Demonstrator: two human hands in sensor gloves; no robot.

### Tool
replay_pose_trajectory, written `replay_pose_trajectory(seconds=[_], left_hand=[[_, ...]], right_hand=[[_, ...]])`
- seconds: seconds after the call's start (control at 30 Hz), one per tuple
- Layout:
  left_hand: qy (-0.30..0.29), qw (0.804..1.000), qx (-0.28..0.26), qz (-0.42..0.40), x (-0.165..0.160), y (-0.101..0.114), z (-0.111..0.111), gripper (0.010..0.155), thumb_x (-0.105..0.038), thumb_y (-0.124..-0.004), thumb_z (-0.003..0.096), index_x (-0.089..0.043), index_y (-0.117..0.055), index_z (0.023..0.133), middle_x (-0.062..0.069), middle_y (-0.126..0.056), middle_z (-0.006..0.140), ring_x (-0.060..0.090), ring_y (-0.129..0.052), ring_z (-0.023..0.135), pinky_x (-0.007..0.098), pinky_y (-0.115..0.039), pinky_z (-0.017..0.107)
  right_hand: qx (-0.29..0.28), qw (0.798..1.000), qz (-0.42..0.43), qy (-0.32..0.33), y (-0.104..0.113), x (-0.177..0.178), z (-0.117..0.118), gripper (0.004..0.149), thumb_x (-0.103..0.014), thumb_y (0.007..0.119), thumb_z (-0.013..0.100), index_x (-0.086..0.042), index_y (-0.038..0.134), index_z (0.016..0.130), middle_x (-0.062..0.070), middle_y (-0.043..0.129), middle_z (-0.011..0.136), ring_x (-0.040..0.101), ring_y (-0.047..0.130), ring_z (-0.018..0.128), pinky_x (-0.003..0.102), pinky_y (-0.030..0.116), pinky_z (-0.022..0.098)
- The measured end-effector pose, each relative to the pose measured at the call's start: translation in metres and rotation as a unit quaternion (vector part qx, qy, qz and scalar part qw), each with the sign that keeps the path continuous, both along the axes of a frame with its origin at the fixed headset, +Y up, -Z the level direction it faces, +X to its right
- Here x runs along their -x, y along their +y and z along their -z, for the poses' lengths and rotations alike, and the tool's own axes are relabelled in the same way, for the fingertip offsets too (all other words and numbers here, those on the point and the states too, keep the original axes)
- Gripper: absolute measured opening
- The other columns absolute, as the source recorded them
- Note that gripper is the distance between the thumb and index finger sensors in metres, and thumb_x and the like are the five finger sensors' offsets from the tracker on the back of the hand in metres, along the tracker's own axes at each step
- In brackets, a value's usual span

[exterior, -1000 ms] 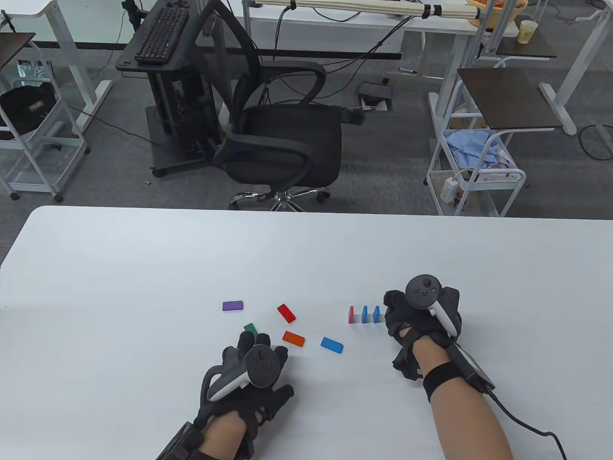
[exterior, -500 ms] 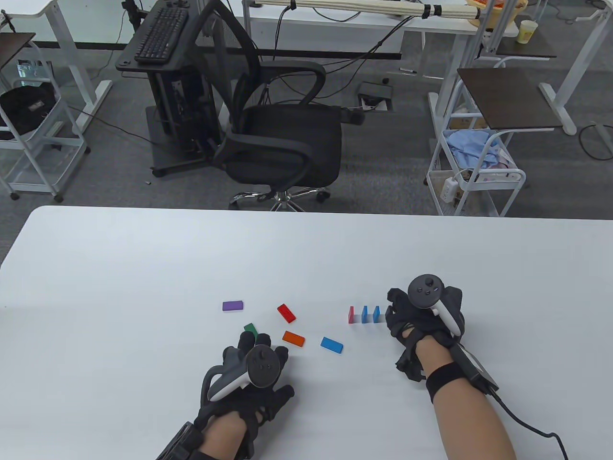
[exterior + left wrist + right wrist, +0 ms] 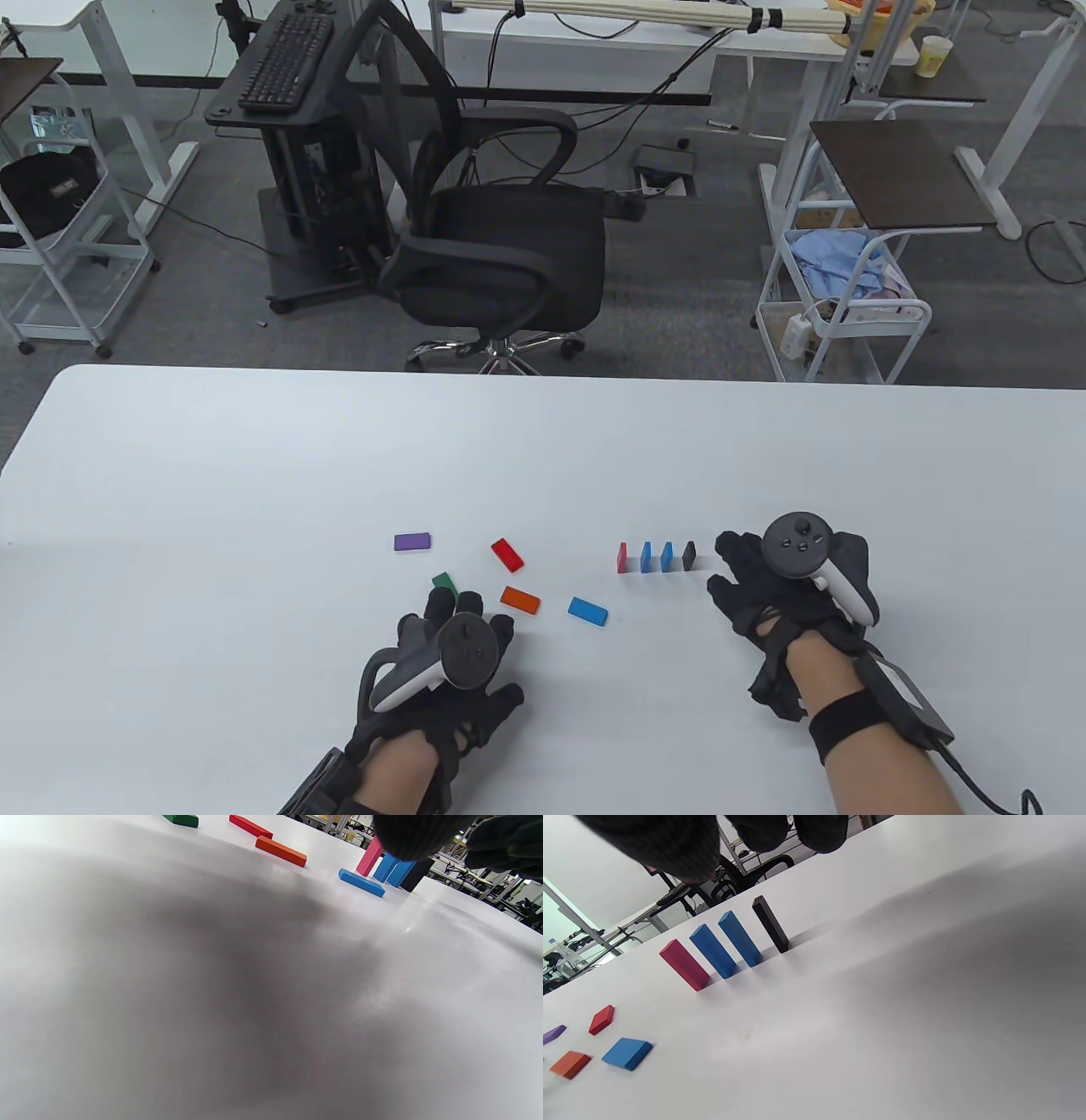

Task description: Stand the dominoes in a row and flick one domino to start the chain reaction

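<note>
Four dominoes stand in a short row on the white table [image 3: 254, 475]: a pink-red one [image 3: 623, 558], two blue ones [image 3: 646, 557] and a black one [image 3: 689, 555] at the right end. The right wrist view shows the black domino [image 3: 770, 924] upright and untouched. My right hand [image 3: 734, 567] lies just right of the row, fingers relaxed and holding nothing. Purple [image 3: 412, 542], red [image 3: 506, 553], orange [image 3: 520, 600], blue [image 3: 587, 611] and green [image 3: 443, 582] dominoes lie flat. My left hand [image 3: 450, 615] rests on the table, its fingertips right beside the green one and gripping nothing.
A black office chair [image 3: 501, 255] stands beyond the table's far edge, with white carts [image 3: 848, 314] and desks around it. A cable [image 3: 976, 781] trails from my right wrist at the near edge.
My right hand has drawn back to the right and toward the near edge, uncovering the black domino now standing at the row's right end. The left hand has barely moved.
</note>
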State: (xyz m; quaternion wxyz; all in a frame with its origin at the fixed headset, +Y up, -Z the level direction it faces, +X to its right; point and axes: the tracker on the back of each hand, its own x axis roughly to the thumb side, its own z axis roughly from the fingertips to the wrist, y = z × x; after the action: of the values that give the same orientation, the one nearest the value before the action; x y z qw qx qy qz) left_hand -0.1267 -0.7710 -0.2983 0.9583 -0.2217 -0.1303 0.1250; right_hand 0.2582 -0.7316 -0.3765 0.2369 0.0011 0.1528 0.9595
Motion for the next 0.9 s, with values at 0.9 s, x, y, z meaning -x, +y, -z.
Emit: replay_pose_trajectory(seconds=[0.9], left_hand=[[0.002,1.000,-0.012,0.002,0.002,-0.001,-0.002,0.078,-0.059,-0.064,0.0474,-0.029,-0.024,0.108,0.008,0.007,0.111,0.036,0.018,0.097,0.068,0.001,0.066]], right_hand=[[-0.079,0.991,-0.069,0.078,-0.023,-0.043,-0.093,0.062,-0.050,0.071,0.053,-0.029,0.043,0.104,0.011,0.031,0.117,0.046,0.004,0.102,0.067,0.004,0.070]])
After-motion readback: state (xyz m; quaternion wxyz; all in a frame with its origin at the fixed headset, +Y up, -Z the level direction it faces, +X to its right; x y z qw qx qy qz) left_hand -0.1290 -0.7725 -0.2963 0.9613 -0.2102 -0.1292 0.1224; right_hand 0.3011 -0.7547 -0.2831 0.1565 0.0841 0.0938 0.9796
